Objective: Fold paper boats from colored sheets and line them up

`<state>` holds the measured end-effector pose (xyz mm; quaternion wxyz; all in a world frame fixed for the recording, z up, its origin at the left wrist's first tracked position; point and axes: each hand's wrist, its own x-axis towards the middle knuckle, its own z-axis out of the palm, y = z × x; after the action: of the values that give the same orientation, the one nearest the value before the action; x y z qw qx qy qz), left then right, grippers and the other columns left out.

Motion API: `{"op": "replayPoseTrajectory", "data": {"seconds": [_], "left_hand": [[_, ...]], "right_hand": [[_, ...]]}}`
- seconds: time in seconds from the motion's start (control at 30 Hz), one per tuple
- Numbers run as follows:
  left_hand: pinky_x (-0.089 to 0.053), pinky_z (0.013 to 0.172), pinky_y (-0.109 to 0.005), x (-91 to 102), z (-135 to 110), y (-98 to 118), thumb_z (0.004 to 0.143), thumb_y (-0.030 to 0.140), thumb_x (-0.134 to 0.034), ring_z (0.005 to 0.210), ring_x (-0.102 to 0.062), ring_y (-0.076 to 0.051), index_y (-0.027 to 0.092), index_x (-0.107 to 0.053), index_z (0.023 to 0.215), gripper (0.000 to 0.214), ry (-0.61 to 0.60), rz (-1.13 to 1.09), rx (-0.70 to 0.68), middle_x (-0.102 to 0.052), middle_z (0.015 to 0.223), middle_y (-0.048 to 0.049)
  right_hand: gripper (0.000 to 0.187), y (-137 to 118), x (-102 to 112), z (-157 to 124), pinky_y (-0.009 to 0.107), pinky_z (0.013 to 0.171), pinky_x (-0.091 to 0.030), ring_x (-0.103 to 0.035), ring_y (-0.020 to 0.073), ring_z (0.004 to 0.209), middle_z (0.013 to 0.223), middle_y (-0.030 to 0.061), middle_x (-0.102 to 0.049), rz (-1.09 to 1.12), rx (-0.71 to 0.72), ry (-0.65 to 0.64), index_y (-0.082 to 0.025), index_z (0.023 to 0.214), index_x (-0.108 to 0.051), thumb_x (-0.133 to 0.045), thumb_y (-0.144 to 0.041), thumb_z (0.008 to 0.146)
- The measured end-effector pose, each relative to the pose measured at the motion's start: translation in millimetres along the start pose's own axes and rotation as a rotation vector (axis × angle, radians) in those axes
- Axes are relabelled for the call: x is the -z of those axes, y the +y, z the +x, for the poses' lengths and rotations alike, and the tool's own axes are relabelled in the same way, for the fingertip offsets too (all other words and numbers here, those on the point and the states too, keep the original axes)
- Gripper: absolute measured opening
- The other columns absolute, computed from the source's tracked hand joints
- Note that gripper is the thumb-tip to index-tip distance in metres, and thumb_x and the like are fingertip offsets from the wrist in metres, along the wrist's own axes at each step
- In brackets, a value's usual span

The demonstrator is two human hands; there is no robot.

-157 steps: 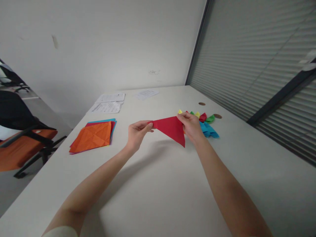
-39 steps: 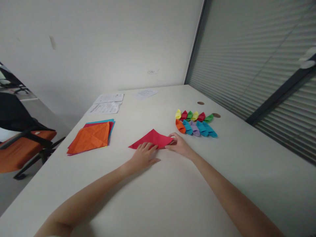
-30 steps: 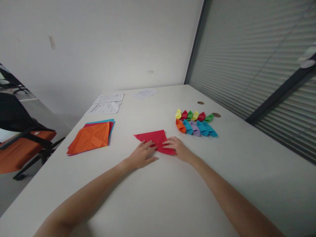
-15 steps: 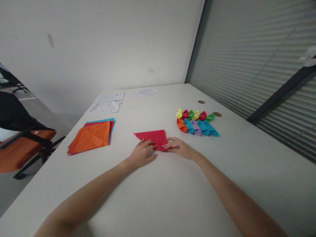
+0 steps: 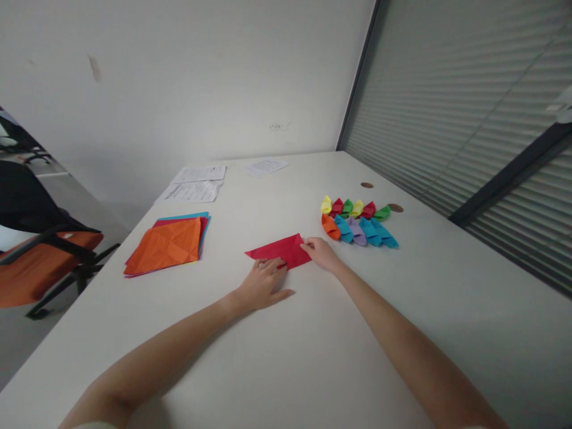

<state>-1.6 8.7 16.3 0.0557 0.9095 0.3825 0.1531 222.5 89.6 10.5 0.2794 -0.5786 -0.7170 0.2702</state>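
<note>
A folded red paper (image 5: 279,249) lies flat on the white table (image 5: 313,357). My left hand (image 5: 263,285) rests open on the table with its fingertips pressing the paper's near edge. My right hand (image 5: 319,253) pinches the paper's right corner, fingers closed on it. Both forearms reach in from the bottom of the view.
Two rows of small folded paper shapes (image 5: 357,221) in several colours lie right of the red paper. A stack of coloured sheets, orange on top (image 5: 166,245), lies to the left. Printed pages (image 5: 196,185) sit at the far edge. An orange chair (image 5: 40,262) stands left of the table.
The red triangle held in the air came down onto the table. Since then the paper has become narrower, my right hand moved up to its right corner and my left hand slid slightly nearer.
</note>
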Motion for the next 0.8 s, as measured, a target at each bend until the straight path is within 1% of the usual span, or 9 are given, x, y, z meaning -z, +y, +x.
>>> {"op": "replayPoseTrajectory", "data": {"seconds": [0.17,0.2,0.27,0.33,0.4,0.47,0.5,0.63,0.8], "left_hand": [[-0.034,0.105,-0.048,-0.6,-1,6,0.087,0.058,-0.051,0.123,-0.051,-0.032,0.018,-0.058,0.127,0.057,0.005,-0.004,0.005,-0.053,0.136,-0.0169],[-0.035,0.104,-0.047,-0.9,-1,6,0.087,0.059,-0.051,0.123,-0.052,-0.031,0.018,-0.058,0.126,0.056,0.009,-0.004,0.013,-0.054,0.135,-0.0163],[-0.036,0.102,-0.048,-1.8,-1,5,0.088,0.059,-0.049,0.119,-0.054,-0.030,0.019,-0.059,0.124,0.054,0.029,0.008,0.058,-0.057,0.130,-0.0151],[-0.037,0.099,-0.049,-3.0,0,2,0.090,0.058,-0.047,0.113,-0.055,-0.030,0.019,-0.060,0.120,0.051,0.066,0.043,0.144,-0.060,0.122,-0.0138],[-0.039,0.096,-0.049,-4.5,1,-4,0.092,0.053,-0.046,0.109,-0.056,-0.029,0.020,-0.062,0.118,0.045,0.110,0.091,0.232,-0.062,0.114,-0.0127],[-0.039,0.096,-0.048,-6.1,2,-10,0.095,0.043,-0.045,0.106,-0.056,-0.028,0.023,-0.064,0.118,0.036,0.137,0.125,0.271,-0.062,0.111,-0.0115],[-0.039,0.096,-0.048,-6.9,2,-13,0.096,0.038,-0.045,0.106,-0.056,-0.027,0.024,-0.065,0.117,0.033,0.138,0.128,0.267,-0.062,0.111,-0.0107],[-0.036,0.101,-0.050,-9.6,2,-19,0.095,0.027,-0.047,0.106,-0.057,-0.025,0.026,-0.069,0.112,0.028,0.146,0.122,0.229,-0.064,0.114,-0.0087],[-0.041,0.095,-0.045,-10.9,2,-17,0.094,0.036,-0.049,0.105,-0.057,-0.026,0.026,-0.068,0.113,0.029,0.165,0.109,0.240,-0.065,0.110,-0.0090]], "right_hand": [[0.011,-3,-15,1,0.029,0.066,-0.040,-0.061,0.0197,0.071,0.074,0.0063,-0.068,-0.105,-0.106,0.129,-0.020,0.071,-0.061,-0.058,-0.022,0.082],[0.009,-3,-17,0,0.029,0.068,-0.042,-0.062,0.0196,0.072,0.075,0.0060,-0.069,-0.081,-0.106,0.159,-0.020,0.074,-0.061,-0.057,-0.021,0.082],[0.008,-2,-18,-3,0.029,0.070,-0.045,-0.063,0.0183,0.073,0.075,0.0042,-0.069,0.068,-0.059,0.171,-0.020,0.080,-0.063,-0.055,-0.022,0.083],[0.012,-1,-15,-6,0.029,0.072,-0.048,-0.065,0.0168,0.075,0.081,0.0033,-0.070,0.292,0.054,0.071,-0.019,0.088,-0.065,-0.058,-0.027,0.082],[0.020,-1,-9,-8,0.031,0.077,-0.050,-0.066,0.0172,0.081,0.089,0.0045,-0.073,0.430,0.201,-0.124,-0.018,0.091,-0.069,-0.065,-0.033,0.079],[0.020,-1,-4,-9,0.035,0.086,-0.050,-0.065,0.0198,0.093,0.096,0.0060,-0.074,0.392,0.309,-0.286,-0.021,0.089,-0.074,-0.070,-0.035,0.075],[0.018,-1,-2,-10,0.036,0.089,-0.049,-0.063,0.0215,0.099,0.098,0.0062,-0.075,0.342,0.338,-0.328,-0.022,0.087,-0.076,-0.072,-0.035,0.074],[0.017,4,-1,-8,0.042,0.098,-0.044,-0.056,0.0252,0.111,0.103,0.0035,-0.075,0.191,0.359,-0.341,-0.029,0.090,-0.078,-0.073,-0.031,0.074],[0.022,7,-2,-7,0.043,0.102,-0.042,-0.056,0.0232,0.110,0.117,0.0019,-0.071,0.168,0.370,-0.322,-0.032,0.101,-0.076,-0.067,-0.034,0.081]]}}
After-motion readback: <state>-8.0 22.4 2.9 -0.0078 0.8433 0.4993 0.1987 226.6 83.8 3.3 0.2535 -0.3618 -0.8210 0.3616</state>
